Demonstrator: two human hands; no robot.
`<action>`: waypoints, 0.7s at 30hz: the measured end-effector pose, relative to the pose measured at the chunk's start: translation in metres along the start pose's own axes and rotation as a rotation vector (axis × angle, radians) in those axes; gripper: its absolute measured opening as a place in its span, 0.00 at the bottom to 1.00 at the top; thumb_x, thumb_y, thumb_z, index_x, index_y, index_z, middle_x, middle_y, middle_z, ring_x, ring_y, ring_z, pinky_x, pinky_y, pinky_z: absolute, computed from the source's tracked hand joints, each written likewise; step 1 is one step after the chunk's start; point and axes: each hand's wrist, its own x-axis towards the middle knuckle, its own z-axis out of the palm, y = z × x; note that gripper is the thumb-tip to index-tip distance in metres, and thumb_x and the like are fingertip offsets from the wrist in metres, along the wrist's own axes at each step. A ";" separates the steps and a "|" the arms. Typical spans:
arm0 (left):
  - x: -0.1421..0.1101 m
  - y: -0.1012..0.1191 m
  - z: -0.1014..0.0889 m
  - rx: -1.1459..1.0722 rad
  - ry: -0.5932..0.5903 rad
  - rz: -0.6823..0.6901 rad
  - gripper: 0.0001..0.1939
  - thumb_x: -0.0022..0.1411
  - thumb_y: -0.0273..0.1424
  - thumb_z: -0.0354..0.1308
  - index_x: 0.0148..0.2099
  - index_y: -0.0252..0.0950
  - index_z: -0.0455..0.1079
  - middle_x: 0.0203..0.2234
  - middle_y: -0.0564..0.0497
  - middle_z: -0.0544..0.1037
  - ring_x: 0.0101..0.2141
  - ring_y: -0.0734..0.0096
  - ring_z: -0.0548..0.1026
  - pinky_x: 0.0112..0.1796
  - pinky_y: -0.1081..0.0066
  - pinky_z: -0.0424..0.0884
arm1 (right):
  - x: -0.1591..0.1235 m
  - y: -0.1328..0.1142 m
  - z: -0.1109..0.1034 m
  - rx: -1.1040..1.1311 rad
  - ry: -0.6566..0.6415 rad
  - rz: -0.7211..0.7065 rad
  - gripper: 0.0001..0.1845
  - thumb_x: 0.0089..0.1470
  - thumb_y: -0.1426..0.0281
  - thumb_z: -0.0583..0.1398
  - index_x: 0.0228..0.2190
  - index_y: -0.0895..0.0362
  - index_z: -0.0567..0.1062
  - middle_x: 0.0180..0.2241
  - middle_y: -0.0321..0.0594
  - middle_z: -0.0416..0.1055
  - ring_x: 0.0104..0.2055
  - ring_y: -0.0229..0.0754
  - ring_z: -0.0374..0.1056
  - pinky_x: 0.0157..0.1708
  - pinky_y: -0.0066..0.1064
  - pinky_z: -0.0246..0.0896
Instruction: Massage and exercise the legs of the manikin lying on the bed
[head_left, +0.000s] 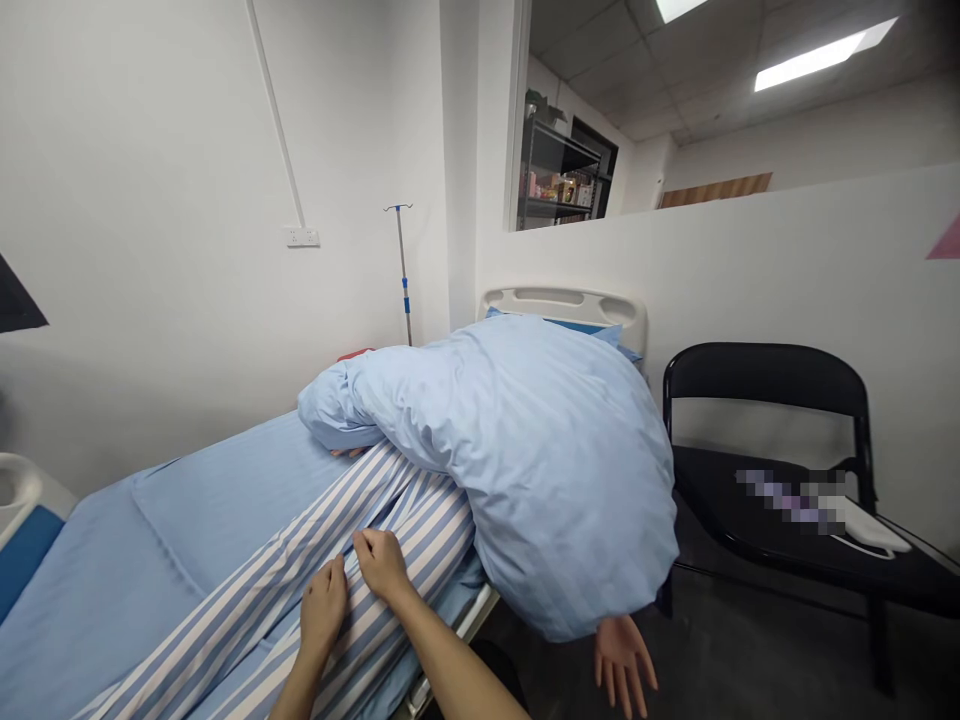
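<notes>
Blue-and-white striped trousers point(300, 545) cover two legs lying across the bed. My left hand point(322, 606) is closed on the trouser fabric over the nearer leg. Just beside it on the right, my right hand point(381, 564) is also closed, gripping a fold of the same cloth. A puffy light-blue quilt point(555, 440) is heaped over the upper body and hides it. From under the quilt's near edge a smooth, open hand point(625, 662), like a manikin's, hangs palm outward. Part of another hand point(349, 452) shows at the quilt's far edge.
The bed's light-blue sheet point(161, 540) stretches left to a footboard point(30, 490); a pale headboard point(630, 305) stands at the wall. Behind rises a drip stand point(403, 260). On the right, a black folding chair point(772, 385) carries a white object point(862, 525) and blurred things.
</notes>
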 end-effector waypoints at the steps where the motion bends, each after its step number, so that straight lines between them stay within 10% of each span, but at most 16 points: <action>1: 0.004 0.004 -0.004 -0.042 0.011 0.023 0.20 0.60 0.40 0.36 0.21 0.38 0.59 0.19 0.51 0.69 0.26 0.68 0.67 0.29 0.71 0.56 | 0.000 0.000 0.000 0.026 0.004 0.007 0.26 0.59 0.62 0.44 0.15 0.59 0.66 0.14 0.32 0.59 0.19 0.30 0.52 0.22 0.26 0.38; 8: 0.011 0.029 -0.001 -0.381 0.177 -0.036 0.24 0.61 0.43 0.33 0.18 0.38 0.52 0.12 0.55 0.60 0.19 0.72 0.61 0.26 0.72 0.58 | 0.004 0.003 0.001 0.186 0.014 0.070 0.25 0.56 0.62 0.47 0.13 0.59 0.63 0.13 0.30 0.53 0.19 0.31 0.51 0.21 0.24 0.40; 14: -0.005 0.019 0.036 0.051 0.134 -0.060 0.18 0.62 0.35 0.38 0.36 0.35 0.68 0.32 0.44 0.76 0.33 0.64 0.71 0.33 0.70 0.59 | 0.003 0.004 0.002 0.249 0.030 0.083 0.24 0.55 0.61 0.47 0.13 0.59 0.61 0.14 0.30 0.52 0.19 0.31 0.49 0.21 0.24 0.41; 21: -0.005 0.023 0.030 0.099 0.091 -0.116 0.19 0.63 0.35 0.37 0.39 0.36 0.69 0.35 0.44 0.76 0.36 0.63 0.72 0.34 0.69 0.58 | 0.003 0.003 0.002 0.225 -0.005 0.064 0.23 0.55 0.61 0.46 0.14 0.59 0.60 0.14 0.29 0.51 0.19 0.31 0.49 0.21 0.24 0.41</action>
